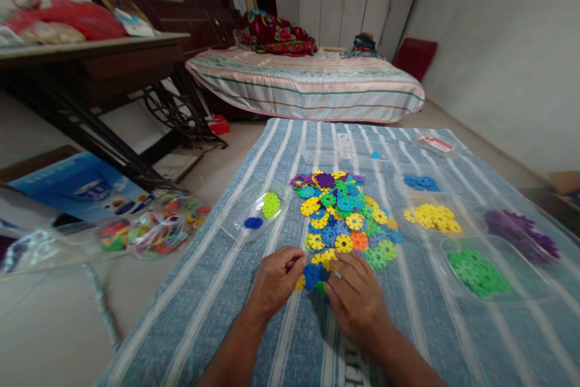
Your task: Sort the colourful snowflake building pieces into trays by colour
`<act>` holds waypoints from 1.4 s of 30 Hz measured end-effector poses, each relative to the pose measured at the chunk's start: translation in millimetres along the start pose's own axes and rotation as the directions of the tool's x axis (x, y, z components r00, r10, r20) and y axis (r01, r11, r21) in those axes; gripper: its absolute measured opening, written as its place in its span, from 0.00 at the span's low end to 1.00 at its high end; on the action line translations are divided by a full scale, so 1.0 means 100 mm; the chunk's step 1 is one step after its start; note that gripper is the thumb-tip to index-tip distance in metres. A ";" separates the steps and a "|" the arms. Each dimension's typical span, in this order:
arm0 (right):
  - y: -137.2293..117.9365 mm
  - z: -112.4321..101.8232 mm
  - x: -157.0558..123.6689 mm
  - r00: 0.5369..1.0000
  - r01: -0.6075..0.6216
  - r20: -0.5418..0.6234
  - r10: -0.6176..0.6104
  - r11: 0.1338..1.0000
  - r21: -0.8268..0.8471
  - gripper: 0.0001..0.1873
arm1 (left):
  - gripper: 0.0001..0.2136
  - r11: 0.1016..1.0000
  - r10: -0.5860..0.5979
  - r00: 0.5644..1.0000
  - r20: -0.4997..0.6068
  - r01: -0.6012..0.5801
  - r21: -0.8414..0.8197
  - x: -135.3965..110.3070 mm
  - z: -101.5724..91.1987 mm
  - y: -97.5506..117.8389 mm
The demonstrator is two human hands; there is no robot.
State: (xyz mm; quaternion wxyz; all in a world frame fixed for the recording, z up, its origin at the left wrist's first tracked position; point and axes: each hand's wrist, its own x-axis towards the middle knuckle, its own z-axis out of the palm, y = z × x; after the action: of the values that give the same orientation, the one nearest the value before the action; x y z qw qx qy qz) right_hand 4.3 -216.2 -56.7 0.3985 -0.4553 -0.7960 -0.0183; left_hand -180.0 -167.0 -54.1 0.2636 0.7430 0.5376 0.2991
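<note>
A loose heap of notched plastic flower discs (343,243), in yellow, blue, green, teal, purple and orange, lies in the middle of the cloth. At its near left side my left hand (277,278) is closed, with a small dark bit showing between thumb and fingers; its kind is unclear. My right hand (357,296) reaches over the near edge of the heap, fingers bent together by yellow discs (327,259). What its fingertips hold, if anything, is hidden. Between the hands lie a dark blue disc (312,276) and a green disc (321,287).
On the right, clear trays hold blue discs (421,183), yellow discs (434,218), purple discs (521,233) and green discs (478,272). A clear tray (235,209) on the left holds lime and dark blue discs. Behind the heap lies a long clear container (317,150).
</note>
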 end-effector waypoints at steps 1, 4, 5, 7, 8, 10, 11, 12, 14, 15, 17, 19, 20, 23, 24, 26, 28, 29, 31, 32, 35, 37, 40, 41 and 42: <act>0.08 -0.09 0.01 1.000 0.008 -0.027 -0.008 1.000 -0.029 0.08 | 0.09 1.000 -0.001 1.000 -0.004 0.001 0.001 0.00 0.00 -0.01; 0.40 -0.45 0.00 0.992 -0.015 -0.125 -0.010 0.979 -0.202 0.05 | 0.08 1.000 0.003 1.000 -0.010 -0.003 0.014 -0.01 0.01 -0.01; 0.52 -0.61 -0.03 0.988 -0.043 -0.153 0.000 0.959 -0.281 0.04 | 0.08 1.000 0.008 1.000 -0.007 -0.008 0.023 -0.01 0.01 0.00; 0.78 -0.93 -0.13 0.972 -0.124 -0.236 0.016 0.886 -0.447 0.00 | 0.07 0.999 0.030 1.000 0.008 -0.030 0.043 -0.01 0.01 0.02; 0.90 -1.09 -0.20 0.966 -0.168 -0.255 0.034 0.833 -0.527 0.03 | 0.07 0.997 0.049 0.999 0.018 -0.050 0.055 -0.01 0.00 0.04; 1.12 -1.36 -0.36 0.960 -0.227 -0.274 0.050 0.709 -0.667 0.07 | 0.07 0.992 0.094 0.995 0.034 -0.097 0.084 -0.01 0.00 0.07; 1.20 -1.46 -0.43 0.960 -0.224 -0.277 0.026 0.661 -0.716 0.08 | 0.07 0.988 0.112 0.993 0.042 -0.116 0.105 -0.01 0.00 0.08; 1.26 -1.52 -0.49 0.960 -0.211 -0.280 -0.009 0.638 -0.741 0.09 | 0.08 0.984 0.123 0.991 0.052 -0.129 0.126 -0.02 0.00 0.09; 1.28 -1.52 -0.56 0.960 -0.170 -0.273 -0.057 0.659 -0.733 0.09 | 0.09 0.977 0.125 0.989 0.073 -0.136 0.162 -0.03 0.01 0.10; 1.24 -1.47 -0.56 0.962 -0.162 -0.268 -0.046 0.694 -0.702 0.08 | 0.09 0.975 0.122 0.989 0.085 -0.135 0.174 -0.03 0.01 0.10; 1.09 -1.27 -0.51 0.971 -0.176 -0.235 0.040 0.786 -0.593 0.05 | 0.08 0.974 0.110 0.989 0.103 -0.128 0.185 -0.04 0.01 0.10; 0.87 -1.00 -0.40 0.974 -0.196 -0.186 0.126 0.881 -0.431 0.04 | 0.06 0.978 0.092 0.989 0.118 -0.111 0.174 -0.04 0.01 0.09; 0.75 -0.86 -0.34 0.976 -0.187 -0.171 0.134 0.919 -0.346 0.04 | 0.05 0.981 0.081 0.989 0.123 -0.101 0.163 -0.04 0.00 0.09; 0.40 -0.47 -0.15 0.987 -0.114 -0.127 0.095 0.982 -0.149 0.07 | 0.05 0.990 0.066 0.991 0.114 -0.080 0.116 -0.04 -0.02 0.07; 0.30 -0.37 -0.09 0.991 -0.098 -0.104 0.087 0.990 -0.105 0.07 | 0.04 0.992 0.069 0.992 0.104 -0.079 0.098 -0.03 -0.02 0.07; 0.15 -0.20 0.01 0.996 -0.077 -0.057 0.075 0.996 -0.038 0.07 | 0.03 0.995 0.077 0.993 0.089 -0.083 0.060 -0.03 -0.04 0.05; 0.06 -0.07 0.08 0.997 -0.074 -0.017 0.074 0.997 0.003 0.07 | 0.03 0.996 0.086 0.992 0.088 -0.088 0.024 -0.02 -0.05 0.04; 0.03 -0.01 0.10 0.997 -0.080 0.000 0.080 0.997 0.012 0.07 | 0.04 0.996 0.089 0.992 0.091 -0.091 0.009 -0.01 -0.06 0.04; 0.01 0.07 0.13 0.995 -0.095 0.022 0.094 0.995 0.016 0.07 | 0.06 0.995 0.103 0.989 0.109 -0.102 -0.019 0.00 -0.07 0.03; 0.01 0.10 0.14 0.995 -0.101 0.025 0.101 0.995 0.016 0.07 | 0.06 0.993 0.115 0.986 0.118 -0.112 -0.032 0.00 -0.08 0.03; 0.02 0.17 0.12 0.995 -0.102 0.014 0.102 0.994 0.033 0.07 | 0.07 0.987 0.152 0.977 0.147 -0.143 -0.070 0.01 -0.08 0.04; 0.03 0.21 0.09 0.995 -0.101 0.012 0.101 0.994 0.050 0.07 | 0.07 0.984 0.170 0.972 0.165 -0.157 -0.090 0.02 -0.08 0.05; 0.04 0.23 0.06 0.993 -0.112 0.038 0.109 0.990 0.089 0.08 | 0.08 0.979 0.193 0.964 0.180 -0.176 -0.104 0.03 -0.08 0.06; 0.04 0.23 0.05 0.992 -0.118 0.053 0.113 0.987 0.105 0.08 | 0.07 0.977 0.201 0.963 0.181 -0.184 -0.106 0.03 -0.08 0.07; 0.04 0.23 0.05 0.991 -0.125 0.065 0.118 0.985 0.119 0.08 | 0.07 0.976 0.209 0.961 0.179 -0.192 -0.108 0.04 -0.08 0.08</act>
State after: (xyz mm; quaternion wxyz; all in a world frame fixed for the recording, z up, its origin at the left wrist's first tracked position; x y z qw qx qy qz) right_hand -8.7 -201.3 -70.0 0.4030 -0.4780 -0.7774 0.0681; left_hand -180.0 -165.3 -42.4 0.3150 0.8060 0.4183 0.2760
